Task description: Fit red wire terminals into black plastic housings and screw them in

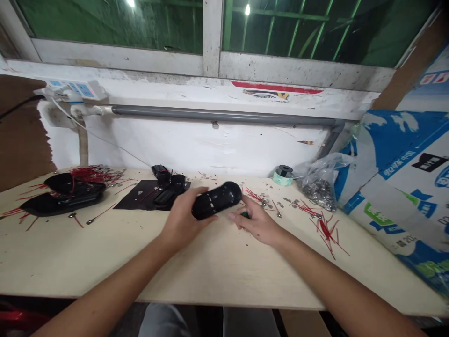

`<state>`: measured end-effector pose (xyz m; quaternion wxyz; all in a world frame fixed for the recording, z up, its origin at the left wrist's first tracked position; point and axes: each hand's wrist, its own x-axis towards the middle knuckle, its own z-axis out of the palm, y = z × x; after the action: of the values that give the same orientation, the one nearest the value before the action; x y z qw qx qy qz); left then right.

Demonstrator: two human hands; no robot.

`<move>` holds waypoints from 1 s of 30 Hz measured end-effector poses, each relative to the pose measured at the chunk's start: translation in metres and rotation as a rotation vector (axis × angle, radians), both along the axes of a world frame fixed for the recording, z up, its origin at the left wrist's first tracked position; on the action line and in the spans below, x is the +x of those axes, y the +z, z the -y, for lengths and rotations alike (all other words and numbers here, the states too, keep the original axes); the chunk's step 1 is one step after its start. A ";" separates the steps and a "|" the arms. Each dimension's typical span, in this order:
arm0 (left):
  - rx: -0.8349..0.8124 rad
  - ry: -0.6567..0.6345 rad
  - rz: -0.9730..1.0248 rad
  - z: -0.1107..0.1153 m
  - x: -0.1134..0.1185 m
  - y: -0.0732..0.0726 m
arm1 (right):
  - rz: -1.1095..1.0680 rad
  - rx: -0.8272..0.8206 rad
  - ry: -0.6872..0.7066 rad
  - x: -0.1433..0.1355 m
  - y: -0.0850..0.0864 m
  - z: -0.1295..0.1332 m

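Observation:
Above the middle of the table, my left hand (183, 217) is closed round a glossy black plastic casing (219, 198), elongated with a rounded end pointing right. A light band crosses it near the fingers. At that rounded end is my right hand (258, 223), its fingers curled on a small green thing (245, 214), mostly hidden, so its kind cannot be made out. Behind my left hand, more black plastic casings (168, 193) lie on a black sheet (135, 195). Short red wires with metal ends (257, 195) are scattered just beyond my right hand.
At the left, black trays (65, 199) stand by a pile of red wires (93, 174). On the right are loose red wires (327, 231), a tape roll (283, 174), a plastic bag of small metal parts (320, 187) and a big printed blue-and-white sheet (403, 187). A grey pipe (224, 114) runs along the wall.

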<state>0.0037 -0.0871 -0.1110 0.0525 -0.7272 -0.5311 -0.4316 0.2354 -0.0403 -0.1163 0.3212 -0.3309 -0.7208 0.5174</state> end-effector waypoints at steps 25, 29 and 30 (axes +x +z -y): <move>-0.201 1.145 0.006 0.045 -0.259 0.038 | -0.210 -0.357 -0.217 -0.006 -0.012 -0.005; -0.391 1.009 -0.010 0.035 -0.301 0.038 | -0.209 -0.388 -0.254 -0.008 -0.008 -0.002; -0.369 0.930 0.035 0.031 -0.309 0.037 | -0.208 -0.397 -0.271 -0.009 -0.007 -0.001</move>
<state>-0.3052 -0.1178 -0.0745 0.1010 -0.4031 -0.8675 -0.2733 0.2267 -0.0394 -0.1236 0.3887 -0.4262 -0.5173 0.6322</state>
